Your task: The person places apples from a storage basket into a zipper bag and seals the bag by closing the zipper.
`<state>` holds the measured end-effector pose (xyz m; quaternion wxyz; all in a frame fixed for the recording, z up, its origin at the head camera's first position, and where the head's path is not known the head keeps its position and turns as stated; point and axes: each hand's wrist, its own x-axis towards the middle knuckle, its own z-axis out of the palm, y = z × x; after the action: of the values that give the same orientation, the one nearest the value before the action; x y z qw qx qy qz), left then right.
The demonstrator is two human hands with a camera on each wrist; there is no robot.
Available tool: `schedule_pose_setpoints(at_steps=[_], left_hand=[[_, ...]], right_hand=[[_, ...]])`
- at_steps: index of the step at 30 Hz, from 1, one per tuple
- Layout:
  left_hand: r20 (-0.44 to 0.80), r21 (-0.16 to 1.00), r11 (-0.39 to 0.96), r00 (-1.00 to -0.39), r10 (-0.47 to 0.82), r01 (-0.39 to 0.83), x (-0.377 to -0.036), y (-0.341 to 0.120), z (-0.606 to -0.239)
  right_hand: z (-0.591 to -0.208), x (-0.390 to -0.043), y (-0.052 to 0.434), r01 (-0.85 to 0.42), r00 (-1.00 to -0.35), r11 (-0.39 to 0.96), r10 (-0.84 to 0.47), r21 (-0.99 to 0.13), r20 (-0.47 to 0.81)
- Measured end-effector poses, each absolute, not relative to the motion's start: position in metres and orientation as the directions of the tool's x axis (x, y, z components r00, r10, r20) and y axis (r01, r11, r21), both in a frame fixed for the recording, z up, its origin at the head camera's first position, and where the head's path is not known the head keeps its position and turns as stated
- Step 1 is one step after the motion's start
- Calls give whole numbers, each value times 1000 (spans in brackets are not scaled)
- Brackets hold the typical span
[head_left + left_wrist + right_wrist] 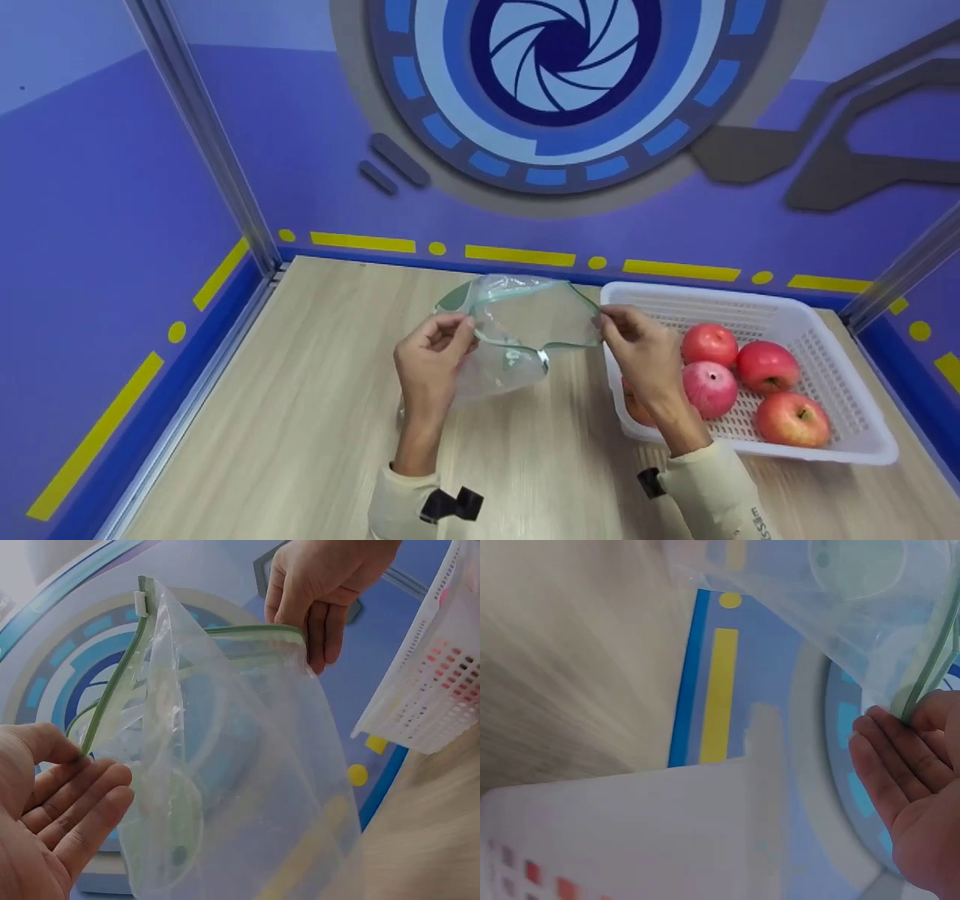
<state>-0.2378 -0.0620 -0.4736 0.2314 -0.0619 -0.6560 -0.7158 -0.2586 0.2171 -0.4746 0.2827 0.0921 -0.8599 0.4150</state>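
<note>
Closest to us, at our wrists, are two cream sleeves (709,491), each with a black fitting (469,504) at its cuff. Just beyond them, our left hand (429,361) pinches one side of a clear plastic bag (495,379), its thumb pressing the edge against the fingers, while our right hand (646,354) pinches the opposite side in the same way. We hold the bag between our two hands, its green-edged mouth (566,346) spread wide, and its loose body hangs below the mouth, nearer the left hand; whether it touches anything underneath, we cannot tell. In the left wrist view we see a small white slider (141,604) on the green edging, above the left hand. Under both hands spreads the pale wood-grain desk (247,435). To the right of our right hand stands a white slotted basket (795,453), with that hand and wrist across its near left part in the head view. Inside it, right of the hand, we see four reddish apples (793,420), and part of another reddish fruit (636,405) shows beside the right wrist. Beyond the hands rises a purple-blue wall (285,150), with yellow dashes (520,256) along its foot and a large round emblem (457,67) higher up.
</note>
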Motion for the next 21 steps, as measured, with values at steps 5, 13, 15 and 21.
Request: schedule_pose_setpoints(at_steps=[5, 13, 15, 21], left_hand=[[376, 903, -117, -891, -253, 414, -232, -52, -482], [331, 918, -162, -924, -191, 363, -225, -36, -482], [316, 922, -175, -933, -171, 345, -224, -35, -480], [289, 923, -222, -947, -139, 315, -224, -32, -480]], right_hand=[[-484, -253, 225, -349, -857, 621, 92, -702, 507], [-494, -252, 233, -273, -896, 614, 118, -741, 428], [-496, -252, 235, -268, -896, 616, 124, -741, 427], [-495, -253, 251, -296, -878, 629, 118, -719, 465]])
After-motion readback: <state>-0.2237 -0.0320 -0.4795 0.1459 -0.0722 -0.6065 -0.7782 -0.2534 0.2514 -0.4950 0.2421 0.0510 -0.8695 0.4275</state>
